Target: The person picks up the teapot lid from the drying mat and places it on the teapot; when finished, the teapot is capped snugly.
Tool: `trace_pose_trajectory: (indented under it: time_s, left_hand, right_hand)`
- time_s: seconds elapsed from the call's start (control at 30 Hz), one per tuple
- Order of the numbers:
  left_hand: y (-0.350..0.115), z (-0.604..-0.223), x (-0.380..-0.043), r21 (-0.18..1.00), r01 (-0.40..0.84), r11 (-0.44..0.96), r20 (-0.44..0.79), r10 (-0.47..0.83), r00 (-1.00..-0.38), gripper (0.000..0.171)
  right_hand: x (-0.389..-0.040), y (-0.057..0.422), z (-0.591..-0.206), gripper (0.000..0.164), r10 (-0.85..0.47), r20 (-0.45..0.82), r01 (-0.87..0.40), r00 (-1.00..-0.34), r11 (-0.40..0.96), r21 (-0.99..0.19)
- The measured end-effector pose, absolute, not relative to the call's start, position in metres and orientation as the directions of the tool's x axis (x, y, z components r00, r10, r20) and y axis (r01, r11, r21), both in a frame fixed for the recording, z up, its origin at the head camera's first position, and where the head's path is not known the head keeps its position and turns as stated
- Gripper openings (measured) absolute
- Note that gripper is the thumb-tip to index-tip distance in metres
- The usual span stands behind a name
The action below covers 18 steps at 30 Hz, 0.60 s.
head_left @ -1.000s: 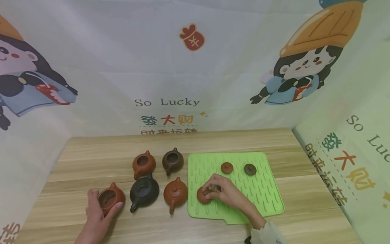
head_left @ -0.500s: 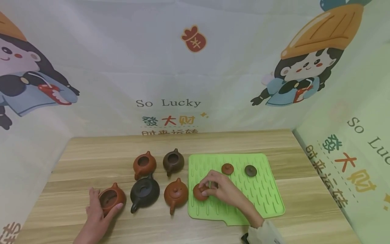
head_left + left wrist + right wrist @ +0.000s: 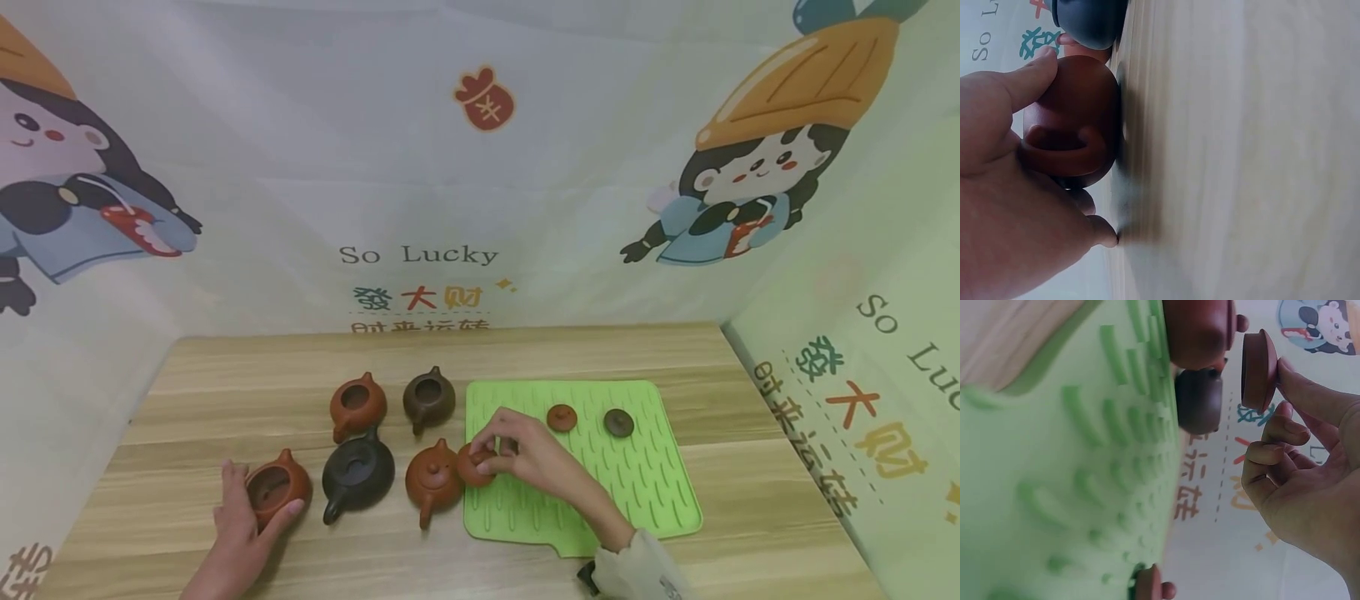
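At the far left, I have the left hand (image 3: 242,521) clamped around the reddish-brown open teapot (image 3: 279,490), thumb along its right side and fingers on the left; the pot sits on the tabletop (image 3: 517,575), and the left wrist view shows me its loop handle facing the camera. Right of it, further back, stands a red-brown lidless pot (image 3: 358,407), and in front of that, a black teapot (image 3: 358,472) whose spout points away; its top is too dark for me to read. Next along, at the back, I see a dark brown lidless pot (image 3: 429,402), and nearer the person, a lidded teapot (image 3: 433,477) with its handle toward the person. Just beside that one is the held lid (image 3: 472,468), over the left edge of the green mat (image 3: 592,508) and, by the right wrist view, clear of the surface. The right hand (image 3: 525,450) pinches it from above, thumb and fingertips together at its top. Further right, two more lids lie knob up on the mat: a small reddish lid (image 3: 562,418), then a dark lid (image 3: 618,423). Near the mat's front edge I can make out a pale sleeve (image 3: 641,568) on the right arm
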<state>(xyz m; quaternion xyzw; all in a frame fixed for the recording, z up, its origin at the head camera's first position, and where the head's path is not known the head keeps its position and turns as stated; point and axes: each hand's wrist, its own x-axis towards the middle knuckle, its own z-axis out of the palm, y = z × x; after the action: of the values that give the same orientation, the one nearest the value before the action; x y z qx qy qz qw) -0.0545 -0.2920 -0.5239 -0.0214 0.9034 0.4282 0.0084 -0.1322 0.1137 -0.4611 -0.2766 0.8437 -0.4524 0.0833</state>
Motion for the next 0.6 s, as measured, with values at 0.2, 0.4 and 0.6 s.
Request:
trace_pose_trajectory:
  time_s: [0.2,0.4,0.6]
  left_hand:
    - [-0.292,-0.525,-0.055,0.779,-0.059,0.624,-0.056,-0.024,-0.998,0.105]
    - [-0.291,-0.525,-0.056,0.783,-0.063,0.618,-0.058,-0.027,-0.998,0.105]
    - [-0.291,-0.526,-0.055,0.786,-0.054,0.616,-0.049,-0.024,-0.998,0.106]
  right_hand:
    - [-0.133,0.103,-0.450,0.018,-0.565,0.124,-0.406,-0.816,0.407,-0.818]
    - [-0.133,0.092,-0.442,0.018,-0.593,0.149,-0.431,-0.791,0.368,-0.824]
    - [-0.135,0.083,-0.438,0.017,-0.619,0.187,-0.478,-0.763,0.345,-0.807]
